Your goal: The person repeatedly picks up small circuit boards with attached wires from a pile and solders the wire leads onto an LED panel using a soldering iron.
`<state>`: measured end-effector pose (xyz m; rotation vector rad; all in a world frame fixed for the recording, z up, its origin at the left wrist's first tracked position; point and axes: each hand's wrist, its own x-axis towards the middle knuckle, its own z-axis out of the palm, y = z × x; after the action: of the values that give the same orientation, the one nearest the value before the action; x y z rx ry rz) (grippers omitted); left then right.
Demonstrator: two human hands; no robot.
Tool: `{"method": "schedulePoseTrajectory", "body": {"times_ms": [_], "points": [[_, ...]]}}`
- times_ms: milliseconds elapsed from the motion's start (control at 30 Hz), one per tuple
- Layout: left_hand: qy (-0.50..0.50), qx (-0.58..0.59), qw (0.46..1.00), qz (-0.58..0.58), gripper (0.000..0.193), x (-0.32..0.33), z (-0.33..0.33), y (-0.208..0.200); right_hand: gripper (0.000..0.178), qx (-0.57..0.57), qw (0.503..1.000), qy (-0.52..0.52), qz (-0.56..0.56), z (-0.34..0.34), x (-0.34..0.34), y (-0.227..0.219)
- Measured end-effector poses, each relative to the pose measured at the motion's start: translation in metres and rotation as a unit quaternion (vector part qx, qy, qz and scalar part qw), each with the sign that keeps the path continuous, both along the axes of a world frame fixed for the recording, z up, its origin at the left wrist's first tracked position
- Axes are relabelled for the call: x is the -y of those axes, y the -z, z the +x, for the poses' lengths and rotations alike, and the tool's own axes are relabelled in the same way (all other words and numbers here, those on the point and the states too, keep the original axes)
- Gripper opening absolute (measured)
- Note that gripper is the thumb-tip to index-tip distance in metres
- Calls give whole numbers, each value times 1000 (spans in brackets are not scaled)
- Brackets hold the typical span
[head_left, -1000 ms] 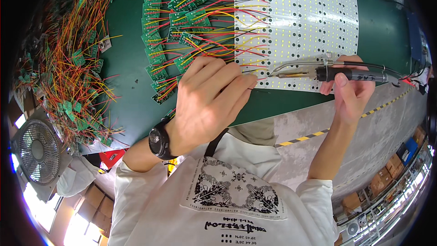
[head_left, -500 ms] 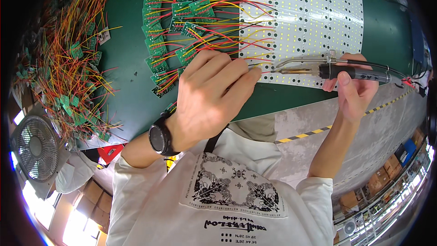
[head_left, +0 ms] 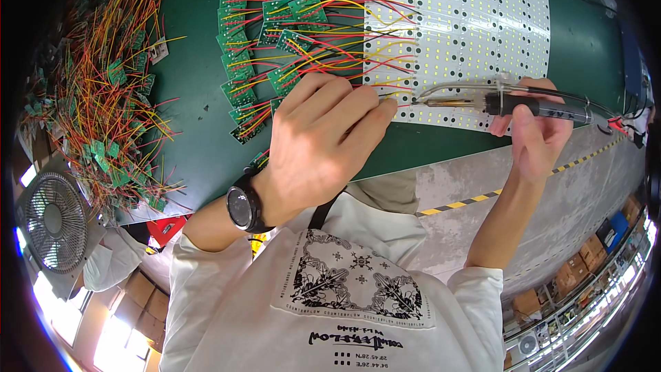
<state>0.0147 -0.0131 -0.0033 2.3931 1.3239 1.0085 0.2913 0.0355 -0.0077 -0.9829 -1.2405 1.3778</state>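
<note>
My left hand (head_left: pixel 323 145), a black round wristwatch (head_left: pixel 241 208) on its wrist, lay knuckles-up on the green worktable (head_left: pixel 200 117); its fingertips pinched a thin wire (head_left: pixel 385 96) against the near edge of the white LED panel (head_left: pixel 468 21), so the wire end stayed put at its pad. My right hand (head_left: pixel 533 131) was closed around the black-handled soldering iron (head_left: pixel 496 102), held level so its tip met that wire end. Beyond, small green circuit boards with red and yellow leads (head_left: pixel 275 34) lay fanned along the panel's left edge. Far left sat a loose heap of more wired boards (head_left: pixel 103 96).
</note>
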Motion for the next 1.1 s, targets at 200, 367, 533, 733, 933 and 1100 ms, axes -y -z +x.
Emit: {"method": "schedulePoseTrajectory", "body": {"times_ms": [200, 367, 533, 733, 933, 1100], "points": [[-3, 1, 1000, 6, 28, 1, 1, 1, 30, -24, 1000, 12, 14, 3, -3, 3], [-10, 1, 1000, 22, 26, 1, 2, 4, 28, -23, 998, 50, 2, -2, -3, 0], [-8, 3, 1000, 27, 22, -1, -1, 3, 22, -23, 998, 47, 17, -7, -9, -3], [-53, -98, 994, 5, 40, 13, -2, -25, 20, -32, 996, 83, -8, -13, -10, -1], [-98, -167, 981, -24, 47, 65, -26, -51, 20, -13, 995, 100, -18, -11, -7, -7], [-148, -183, 972, -23, 51, 78, -52, -30, 18, -13, 997, 74, -18, -14, -10, -7]]}}
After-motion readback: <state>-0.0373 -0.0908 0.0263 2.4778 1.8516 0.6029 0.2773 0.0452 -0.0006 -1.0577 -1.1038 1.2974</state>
